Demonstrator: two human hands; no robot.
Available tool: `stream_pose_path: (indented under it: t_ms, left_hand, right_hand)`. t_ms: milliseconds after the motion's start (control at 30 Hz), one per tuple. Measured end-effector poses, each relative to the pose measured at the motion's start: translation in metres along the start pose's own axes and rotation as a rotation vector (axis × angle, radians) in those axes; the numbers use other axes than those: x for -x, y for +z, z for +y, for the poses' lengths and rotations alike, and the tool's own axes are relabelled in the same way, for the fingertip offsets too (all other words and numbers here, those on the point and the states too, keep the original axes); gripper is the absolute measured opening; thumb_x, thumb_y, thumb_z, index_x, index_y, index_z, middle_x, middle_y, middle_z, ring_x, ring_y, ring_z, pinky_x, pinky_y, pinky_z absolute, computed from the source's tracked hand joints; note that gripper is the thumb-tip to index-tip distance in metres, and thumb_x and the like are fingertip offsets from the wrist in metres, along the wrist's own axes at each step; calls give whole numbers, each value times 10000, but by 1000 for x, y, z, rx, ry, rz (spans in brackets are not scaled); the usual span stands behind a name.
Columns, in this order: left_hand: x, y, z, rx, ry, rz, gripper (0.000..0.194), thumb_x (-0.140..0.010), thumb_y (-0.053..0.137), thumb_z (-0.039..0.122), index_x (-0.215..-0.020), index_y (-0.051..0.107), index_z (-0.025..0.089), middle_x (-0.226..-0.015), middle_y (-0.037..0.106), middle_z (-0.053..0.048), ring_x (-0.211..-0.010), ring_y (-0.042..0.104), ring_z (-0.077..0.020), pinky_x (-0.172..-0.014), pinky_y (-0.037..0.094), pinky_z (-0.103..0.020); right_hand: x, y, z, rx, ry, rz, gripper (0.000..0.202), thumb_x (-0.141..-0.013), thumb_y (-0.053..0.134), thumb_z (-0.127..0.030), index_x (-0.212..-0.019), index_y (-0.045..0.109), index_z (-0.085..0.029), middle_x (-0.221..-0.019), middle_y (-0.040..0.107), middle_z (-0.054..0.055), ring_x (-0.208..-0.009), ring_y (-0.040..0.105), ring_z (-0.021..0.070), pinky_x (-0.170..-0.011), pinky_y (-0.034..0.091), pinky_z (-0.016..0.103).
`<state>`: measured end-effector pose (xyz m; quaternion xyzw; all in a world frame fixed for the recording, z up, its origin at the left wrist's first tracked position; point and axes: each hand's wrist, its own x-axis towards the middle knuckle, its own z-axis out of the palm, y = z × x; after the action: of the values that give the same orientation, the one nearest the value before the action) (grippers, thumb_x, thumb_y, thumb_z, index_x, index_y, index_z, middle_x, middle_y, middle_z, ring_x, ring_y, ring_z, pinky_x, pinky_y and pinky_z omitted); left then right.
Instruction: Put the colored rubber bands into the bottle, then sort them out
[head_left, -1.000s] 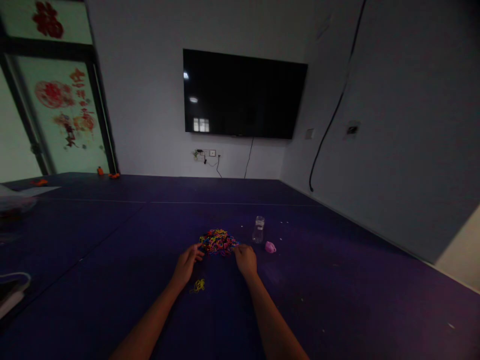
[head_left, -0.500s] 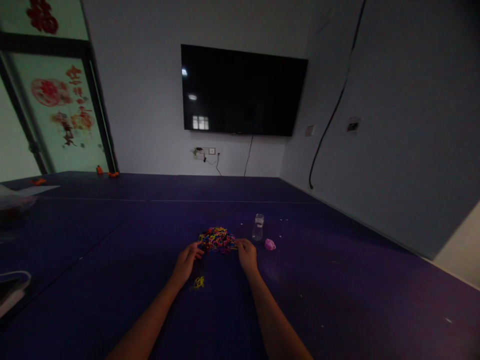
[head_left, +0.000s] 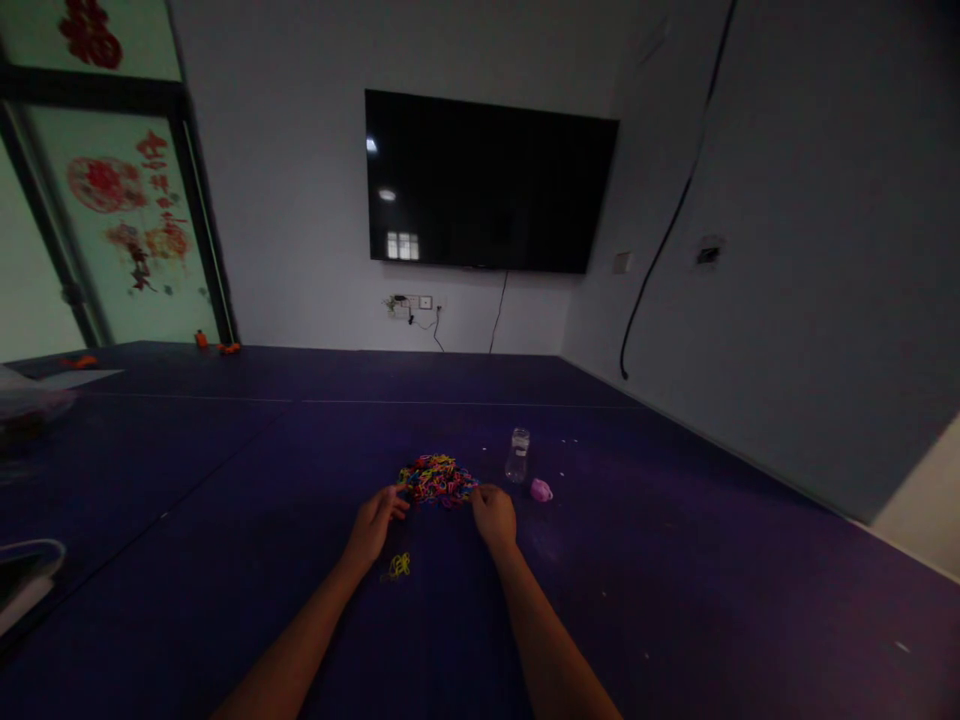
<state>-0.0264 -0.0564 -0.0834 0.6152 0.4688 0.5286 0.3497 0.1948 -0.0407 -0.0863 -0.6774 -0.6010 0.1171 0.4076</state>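
A pile of small multicoloured bands (head_left: 439,480) lies on the dark blue-purple table (head_left: 315,450). My left hand (head_left: 375,522) is at the pile's left edge, its fingers apart. At the right edge of the pile, my right hand (head_left: 493,513) has its fingers bent together; whatever is between them is too small to make out. A few yellow bands (head_left: 400,566) lie nearer to me, below the pile. Behind my right hand stands a clear bottle (head_left: 517,457), and a pink cap-like piece (head_left: 541,490) rests to its right.
A clear bag (head_left: 30,400) and a white-edged object (head_left: 30,580) are at the far left. Orange items (head_left: 229,348) sit near the back left edge. Small white scraps dot the table. A television (head_left: 491,180) hangs on the wall behind.
The fingers of my right hand have curled in slightly at the pile's edge. My left hand has hardly moved. The whole view has shifted very slightly.
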Motion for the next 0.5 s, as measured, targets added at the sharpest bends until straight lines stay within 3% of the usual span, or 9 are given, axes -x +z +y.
stream_pose_path:
  t_ms: [500]
  left_hand:
    - [1,0,3,-3,-15,4,655,-819,311,645,-1066,625,126,-781,686,-82,-676,634,-193,-692,484,-352]
  right_hand:
    - [-4,3,4,-49,-22,-47,296,-825,464,-256,-635,675,-175,-747,686,65,-725,611,160,-655,391,206]
